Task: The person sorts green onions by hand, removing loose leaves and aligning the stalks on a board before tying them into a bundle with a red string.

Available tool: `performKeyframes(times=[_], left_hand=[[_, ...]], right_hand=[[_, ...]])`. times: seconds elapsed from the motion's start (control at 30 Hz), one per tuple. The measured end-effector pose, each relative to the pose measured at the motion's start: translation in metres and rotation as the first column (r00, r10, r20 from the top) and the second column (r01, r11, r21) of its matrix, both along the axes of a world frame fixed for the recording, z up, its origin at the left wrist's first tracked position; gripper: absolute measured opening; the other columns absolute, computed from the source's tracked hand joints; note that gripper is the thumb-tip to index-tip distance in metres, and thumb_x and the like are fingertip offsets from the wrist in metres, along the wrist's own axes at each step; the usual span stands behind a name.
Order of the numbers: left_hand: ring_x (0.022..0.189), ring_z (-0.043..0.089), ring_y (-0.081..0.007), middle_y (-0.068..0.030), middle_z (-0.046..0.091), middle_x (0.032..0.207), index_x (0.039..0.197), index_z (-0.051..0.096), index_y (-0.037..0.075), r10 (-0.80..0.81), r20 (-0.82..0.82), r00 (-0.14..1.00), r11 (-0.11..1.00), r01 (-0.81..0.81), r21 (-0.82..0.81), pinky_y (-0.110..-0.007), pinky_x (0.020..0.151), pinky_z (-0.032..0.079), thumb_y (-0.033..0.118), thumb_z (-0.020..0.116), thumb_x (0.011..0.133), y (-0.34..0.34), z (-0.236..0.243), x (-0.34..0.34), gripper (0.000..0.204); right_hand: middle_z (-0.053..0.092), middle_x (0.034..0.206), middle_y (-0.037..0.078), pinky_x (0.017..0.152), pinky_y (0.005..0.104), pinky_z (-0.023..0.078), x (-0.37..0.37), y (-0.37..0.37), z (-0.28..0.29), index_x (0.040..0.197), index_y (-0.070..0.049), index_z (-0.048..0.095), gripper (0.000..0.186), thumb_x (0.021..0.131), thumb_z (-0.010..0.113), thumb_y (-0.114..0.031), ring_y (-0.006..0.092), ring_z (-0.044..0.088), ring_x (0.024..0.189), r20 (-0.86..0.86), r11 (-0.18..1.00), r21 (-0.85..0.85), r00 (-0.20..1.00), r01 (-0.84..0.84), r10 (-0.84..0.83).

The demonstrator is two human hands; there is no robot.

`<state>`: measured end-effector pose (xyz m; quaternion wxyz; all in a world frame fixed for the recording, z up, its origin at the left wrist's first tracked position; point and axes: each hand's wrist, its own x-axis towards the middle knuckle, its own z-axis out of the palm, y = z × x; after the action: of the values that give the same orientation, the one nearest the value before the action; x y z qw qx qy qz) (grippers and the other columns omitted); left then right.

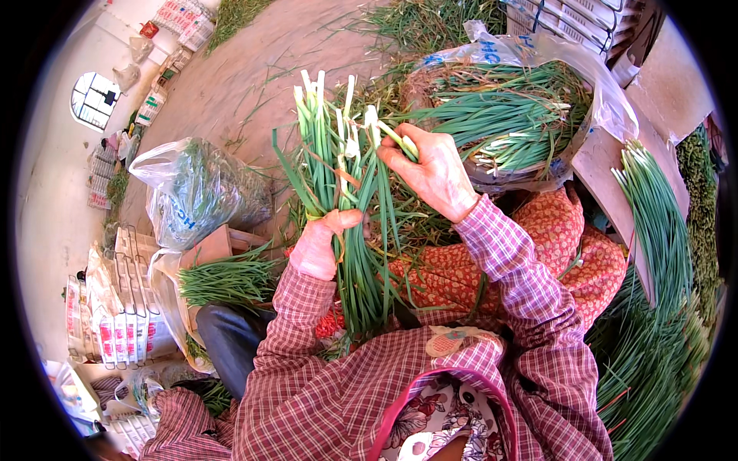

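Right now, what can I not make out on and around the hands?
All in the head view:
Left hand: most fingers, hidden behind long green stalks with white ends.
Clear, wrinkled plastic bag at left: exact contents, veiled by the plastic.
Long dark-green leaf heap at lower right: full extent, cut off by the lower edge.

Short blue capital letters stand on the clear left bag [204, 196], tilted along its lower part. More blue capitals, bent by the folds, run along the rim of the upper-right bag [492, 52]. Red characters, large but blurred, cover the upper-left stack [178, 19]. The lower-left stack [127, 338] bears red print on its white sides, too small to make out. Green marks show on a white box [151, 105] by the wall, their shapes unclear. Faint dark print on the white upper-right stack [565, 23] is too blurred to tell.
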<state>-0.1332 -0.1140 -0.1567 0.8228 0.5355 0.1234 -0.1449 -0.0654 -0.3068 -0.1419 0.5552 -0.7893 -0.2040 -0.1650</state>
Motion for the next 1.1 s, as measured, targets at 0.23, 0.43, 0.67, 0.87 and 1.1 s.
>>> performKeyframes(times=[0.23, 0.43, 0.67, 0.87, 1.1], left_hand=[[0.065, 0.058, -0.0179, -0.0071, 0.06, 0.08, 0.111, 0.054, 0.006, -0.069, 0.144, 0.987, 0.99, 0.05, 0.131, -0.03, 0.059, 0.049, 0.012, 0.069, 0.067, 0.009, 0.0, 0.005, 0.046], [0.073, 0.058, -0.016, -0.0036, 0.061, 0.09, 0.116, 0.054, 0.007, -0.076, 0.036, 0.996, 0.979, 0.067, 0.191, -0.029, 0.064, 0.049, 0.012, 0.072, 0.065, 0.011, 0.008, 0.004, 0.054], [0.081, 0.058, -0.0156, -0.003, 0.062, 0.095, 0.115, 0.056, 0.005, -0.07, 0.026, 0.997, 0.956, 0.059, 0.286, -0.03, 0.074, 0.048, 0.013, 0.071, 0.065, 0.021, 0.005, 0.004, 0.053], [0.066, 0.061, -0.0247, -0.0134, 0.064, 0.078, 0.105, 0.057, -0.001, -0.065, 0.052, 0.997, 0.987, 0.057, 0.152, -0.035, 0.06, 0.051, 0.02, 0.071, 0.063, 0.048, -0.021, -0.003, 0.049], [0.071, 0.061, -0.0235, -0.0103, 0.063, 0.086, 0.105, 0.057, 0.001, -0.033, 0.049, 0.998, 0.999, 0.033, 0.016, -0.033, 0.061, 0.052, 0.023, 0.076, 0.061, 0.058, -0.02, -0.008, 0.052]], right_hand=[[0.061, 0.071, 0.012, 0.054, 0.0378, 0.048, 0.012, -0.019, 0.01, 0.085, -0.005, 0.058, 0.021, 0.079, 0.066, -0.023, 0.0272, 0.061, 0.06, 0.251, 0.98, -0.041, 0.951, 0.195, -0.179], [0.058, 0.076, 0.009, 0.056, 0.0376, 0.049, 0.0, -0.003, 0.018, 0.088, -0.007, 0.058, 0.032, 0.07, 0.073, -0.029, 0.0274, 0.062, 0.066, 0.251, 0.87, -0.491, 0.964, 0.045, 0.092], [0.056, 0.074, 0.01, 0.049, 0.0373, 0.048, 0.015, 0.001, 0.007, 0.078, -0.006, 0.053, 0.015, 0.074, 0.064, -0.016, 0.0269, 0.061, 0.06, 0.405, 0.817, -0.549, 0.911, 0.174, 0.078], [0.057, 0.078, 0.009, 0.044, 0.0328, 0.049, 0.058, -0.053, -0.003, 0.084, -0.007, 0.056, 0.005, 0.08, 0.056, -0.006, 0.0206, 0.06, 0.055, 0.416, 0.742, -0.454, 0.854, 0.494, -0.314], [0.064, 0.079, 0.012, 0.059, 0.0353, 0.052, 0.025, -0.012, -0.002, 0.101, -0.006, 0.063, 0.036, 0.082, 0.064, -0.036, 0.022, 0.061, 0.061, 0.049, 0.969, -0.245, 0.999, -0.001, 0.013]])
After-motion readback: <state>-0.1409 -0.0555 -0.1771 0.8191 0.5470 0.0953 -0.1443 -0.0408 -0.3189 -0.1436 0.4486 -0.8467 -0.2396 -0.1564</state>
